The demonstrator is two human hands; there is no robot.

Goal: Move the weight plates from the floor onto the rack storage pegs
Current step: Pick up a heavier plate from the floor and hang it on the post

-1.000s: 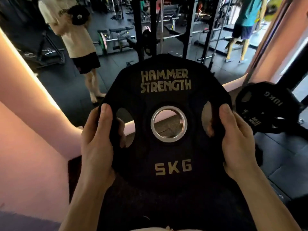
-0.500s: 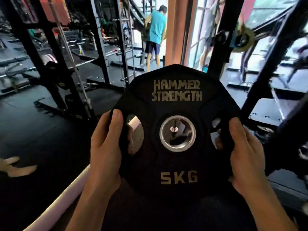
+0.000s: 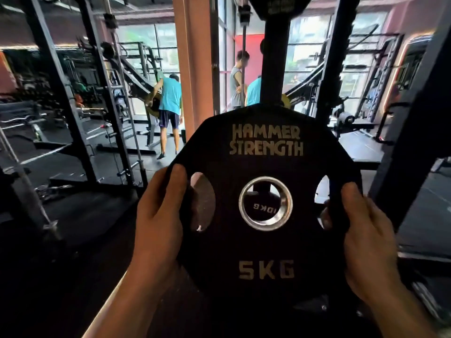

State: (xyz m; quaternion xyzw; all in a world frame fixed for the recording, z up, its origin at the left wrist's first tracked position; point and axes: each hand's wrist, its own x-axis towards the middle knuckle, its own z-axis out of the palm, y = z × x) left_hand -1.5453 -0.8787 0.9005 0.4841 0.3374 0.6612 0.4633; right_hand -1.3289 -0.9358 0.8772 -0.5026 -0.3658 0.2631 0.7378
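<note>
Before the black steel rack upright [image 3: 272, 57], both hands [image 3: 158, 215] [image 3: 366, 240] grip the black rubber 5 kg plate [image 3: 266, 240]; next, align its bore with a peg.

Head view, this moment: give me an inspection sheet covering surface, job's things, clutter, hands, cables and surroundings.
Surface: dark gym floor; nothing seen lying on the stretch near the person.
Job's things: 5KG plate held upright, lettering facing the camera; through its centre hole a 10KG plate shows behind. Black rack post rises behind the plate; no peg visible.
Clutter: barbells and benches at far left.
Hands: left hand grips the plate's left edge, thumb on the face; right hand grips the right edge.
Cables: nothing seen for certain.
Surroundings: power racks, windows, an orange pillar, people standing beyond.
</note>
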